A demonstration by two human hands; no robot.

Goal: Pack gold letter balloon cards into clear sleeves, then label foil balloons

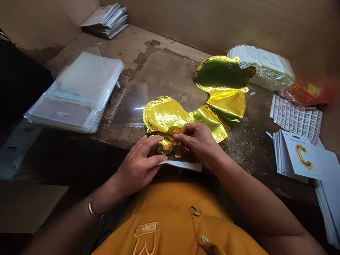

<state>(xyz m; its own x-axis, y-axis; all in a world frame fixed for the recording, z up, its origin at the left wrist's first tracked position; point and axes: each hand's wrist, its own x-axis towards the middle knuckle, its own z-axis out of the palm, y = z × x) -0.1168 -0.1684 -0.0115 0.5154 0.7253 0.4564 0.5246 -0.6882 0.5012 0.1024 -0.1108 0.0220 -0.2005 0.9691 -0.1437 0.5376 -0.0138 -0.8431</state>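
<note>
A stack of flat gold foil balloons (212, 99), C-shaped, lies in the middle of the worn wooden table (164, 67). At the near table edge, both hands work on a small folded gold foil balloon (171, 141). My right hand (198, 140) pinches its top with the fingertips. My left hand (138, 164) presses the folded balloon with its forefinger and holds a white card (183, 165) between thumb and fingers.
A stack of clear plastic sleeves (77, 92) lies at the left, one loose sleeve (130, 102) beside it. White header cards with a gold C (302, 157) are piled at the right, a label sheet (297, 117) behind them. More white stacks (265, 67) (107, 19) sit at the back.
</note>
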